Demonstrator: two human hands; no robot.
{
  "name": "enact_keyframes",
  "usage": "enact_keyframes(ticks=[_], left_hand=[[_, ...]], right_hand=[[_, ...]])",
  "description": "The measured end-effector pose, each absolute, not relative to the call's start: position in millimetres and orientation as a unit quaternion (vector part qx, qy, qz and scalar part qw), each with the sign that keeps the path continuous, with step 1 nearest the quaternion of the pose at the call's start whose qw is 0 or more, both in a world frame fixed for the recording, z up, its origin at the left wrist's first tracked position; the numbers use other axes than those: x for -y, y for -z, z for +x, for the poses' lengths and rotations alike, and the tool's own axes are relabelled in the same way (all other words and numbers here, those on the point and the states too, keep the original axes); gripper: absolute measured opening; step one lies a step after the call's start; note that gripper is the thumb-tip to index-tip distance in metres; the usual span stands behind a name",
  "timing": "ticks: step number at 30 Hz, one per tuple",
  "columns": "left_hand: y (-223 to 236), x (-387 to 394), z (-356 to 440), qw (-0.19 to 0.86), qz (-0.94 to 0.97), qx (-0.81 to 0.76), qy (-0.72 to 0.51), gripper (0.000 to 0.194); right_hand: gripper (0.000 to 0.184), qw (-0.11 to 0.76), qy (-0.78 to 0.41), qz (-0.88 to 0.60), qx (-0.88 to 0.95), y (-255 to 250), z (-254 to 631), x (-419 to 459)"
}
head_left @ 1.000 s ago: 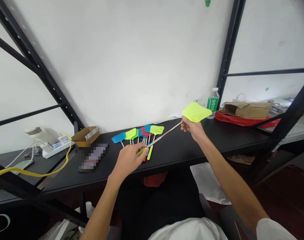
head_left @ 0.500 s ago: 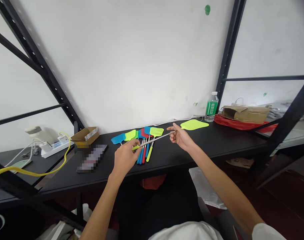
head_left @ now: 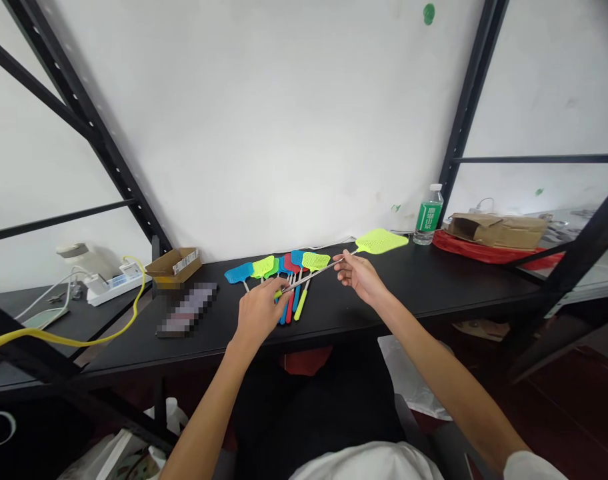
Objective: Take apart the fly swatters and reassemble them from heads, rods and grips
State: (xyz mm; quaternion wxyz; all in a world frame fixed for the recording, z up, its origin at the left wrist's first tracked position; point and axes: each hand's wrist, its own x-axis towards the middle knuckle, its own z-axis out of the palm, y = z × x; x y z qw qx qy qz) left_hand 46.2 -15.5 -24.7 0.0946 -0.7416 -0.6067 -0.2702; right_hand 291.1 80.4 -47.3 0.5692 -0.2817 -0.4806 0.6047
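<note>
A yellow-green fly swatter [head_left: 381, 241] with a thin metal rod is held slantwise above the black table, its perforated head up and to the right. My left hand [head_left: 260, 303] is closed around the handle end, so most of that grip is hidden. Partway along the rod, just below the head, my right hand [head_left: 358, 277] pinches it between thumb and fingers. Behind and beneath the rod lies a row of several fly swatters [head_left: 239, 273] in blue, yellow-green, green and red, heads toward the wall and handles toward me.
On the black table [head_left: 409, 293], a blurred-out phone-like slab [head_left: 188, 310] and a small open cardboard box [head_left: 177, 267] lie left. A water bottle [head_left: 428, 217] stands at the back right, beside a cardboard box [head_left: 499, 230] on red plastic. A yellow cable [head_left: 129, 320] crosses the left side.
My right hand has slid down the rod from the swatter's head toward my left hand, then stayed on the rod. The head first dipped, then rose slightly and shifted left.
</note>
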Motion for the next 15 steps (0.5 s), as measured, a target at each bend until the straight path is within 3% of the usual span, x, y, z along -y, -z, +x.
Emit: enact_keyframes(ticks=[4, 15], left_hand=[[24.1, 16.1, 46.7, 0.098, -0.735, 0.614, 0.27, 0.021], [24.0, 15.6, 48.7, 0.097, -0.763, 0.6, 0.22, 0.041]], right_hand=[[0.044, 0.579, -0.591, -0.293, 0.479, 45.4, 290.7, -78.9], [0.049, 0.629, -0.55, -0.287, 0.468, 44.2, 292.4, -80.6]])
